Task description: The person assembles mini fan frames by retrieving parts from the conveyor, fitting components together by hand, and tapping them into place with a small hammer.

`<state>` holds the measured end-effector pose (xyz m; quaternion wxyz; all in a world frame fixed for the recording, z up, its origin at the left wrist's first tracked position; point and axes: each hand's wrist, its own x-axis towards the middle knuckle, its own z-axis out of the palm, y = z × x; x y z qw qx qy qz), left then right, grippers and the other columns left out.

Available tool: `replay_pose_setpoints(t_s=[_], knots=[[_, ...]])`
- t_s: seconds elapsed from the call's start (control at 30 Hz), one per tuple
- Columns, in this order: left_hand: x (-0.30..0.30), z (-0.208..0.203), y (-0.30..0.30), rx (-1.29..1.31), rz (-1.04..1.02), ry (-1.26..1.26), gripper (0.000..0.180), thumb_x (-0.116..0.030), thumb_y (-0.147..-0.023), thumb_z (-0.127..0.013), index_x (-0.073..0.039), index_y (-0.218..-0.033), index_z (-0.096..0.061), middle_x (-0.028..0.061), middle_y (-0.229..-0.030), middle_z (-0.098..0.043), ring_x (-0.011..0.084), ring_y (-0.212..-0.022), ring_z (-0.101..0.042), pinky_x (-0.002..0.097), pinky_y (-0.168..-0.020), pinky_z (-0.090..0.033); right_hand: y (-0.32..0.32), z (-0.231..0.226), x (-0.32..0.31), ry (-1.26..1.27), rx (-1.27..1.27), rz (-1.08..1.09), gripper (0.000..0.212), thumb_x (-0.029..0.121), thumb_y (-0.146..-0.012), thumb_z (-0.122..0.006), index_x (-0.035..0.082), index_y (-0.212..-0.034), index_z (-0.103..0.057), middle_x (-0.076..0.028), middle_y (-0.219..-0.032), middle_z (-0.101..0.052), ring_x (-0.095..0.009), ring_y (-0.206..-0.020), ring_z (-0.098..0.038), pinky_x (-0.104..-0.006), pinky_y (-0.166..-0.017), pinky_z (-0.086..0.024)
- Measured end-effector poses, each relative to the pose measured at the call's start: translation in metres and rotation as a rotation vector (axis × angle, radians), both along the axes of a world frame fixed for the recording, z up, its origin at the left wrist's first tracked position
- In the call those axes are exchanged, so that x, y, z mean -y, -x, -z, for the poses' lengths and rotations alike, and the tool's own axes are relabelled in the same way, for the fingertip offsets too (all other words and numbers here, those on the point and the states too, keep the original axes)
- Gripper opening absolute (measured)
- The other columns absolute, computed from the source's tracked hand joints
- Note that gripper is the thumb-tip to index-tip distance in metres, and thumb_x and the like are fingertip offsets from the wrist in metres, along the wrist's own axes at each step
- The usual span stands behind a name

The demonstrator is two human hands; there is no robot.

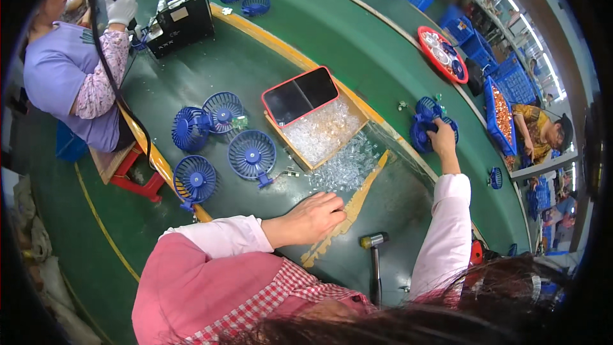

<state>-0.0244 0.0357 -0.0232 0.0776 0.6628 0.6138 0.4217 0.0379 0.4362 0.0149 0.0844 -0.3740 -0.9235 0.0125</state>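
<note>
My right hand [442, 138] reaches out over the green conveyor belt, its fingers closed on a blue fan housing [422, 133] in a small cluster of them. My left hand [306, 220] lies on the dark green table with its fingers curled together. Whatever it holds, if anything, is hidden beneath it. Just beyond it lie many small clear plastic pieces [348, 163], spilled beside a shallow wooden box [290, 147] that holds more of them. Several blue round fan housings [252, 154] with caged fronts stand on the table to the left.
A red-rimmed black tray [300, 97] rests on the box. A hammer [375, 243] lies between my arms. At the far left a gloved co-worker [76, 76] works near a black case [184, 24]. Beyond the belt are a red basin [442, 54] and blue crates [501, 118].
</note>
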Motion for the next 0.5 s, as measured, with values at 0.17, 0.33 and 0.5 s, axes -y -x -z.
replay_pose_setpoints(t_s=[0.17,0.33,0.5], knots=[[0.002,0.001,-0.003,-0.017,0.004,-0.021,0.025,-0.003,-0.073,-0.061,-0.006,-0.097,-0.062,0.0059,-0.092,-0.053,0.0232,-0.086,-0.052,0.0349,-0.075,-0.043,-0.033,-0.033,0.028,-0.047,-0.195,0.061,0.032,0.006,-0.073,-0.068,0.006,-0.104,-0.063,-0.020,-0.093,-0.065,-0.035,-0.087,-0.063,-0.0401,-0.078,-0.049],[-0.001,0.004,-0.005,-0.065,-0.010,-0.104,0.021,-0.006,-0.073,-0.059,-0.005,-0.094,-0.063,0.0057,-0.093,-0.053,0.0233,-0.090,-0.050,0.0347,-0.078,-0.044,-0.025,-0.110,0.104,0.125,-0.360,-0.185,0.025,0.001,-0.076,-0.063,0.004,-0.101,-0.062,-0.017,-0.091,-0.065,-0.030,-0.084,-0.064,-0.0357,-0.077,-0.048],[-0.001,0.015,0.000,-0.126,-0.064,-0.123,0.018,-0.007,-0.071,-0.057,-0.005,-0.088,-0.063,0.0067,-0.091,-0.054,0.0248,-0.089,-0.051,0.0348,-0.077,-0.045,0.038,-0.153,0.248,0.210,-0.511,-0.737,0.036,-0.015,-0.073,-0.058,0.004,-0.103,-0.064,-0.006,-0.089,-0.060,-0.016,-0.080,-0.059,-0.0271,-0.070,-0.049]])
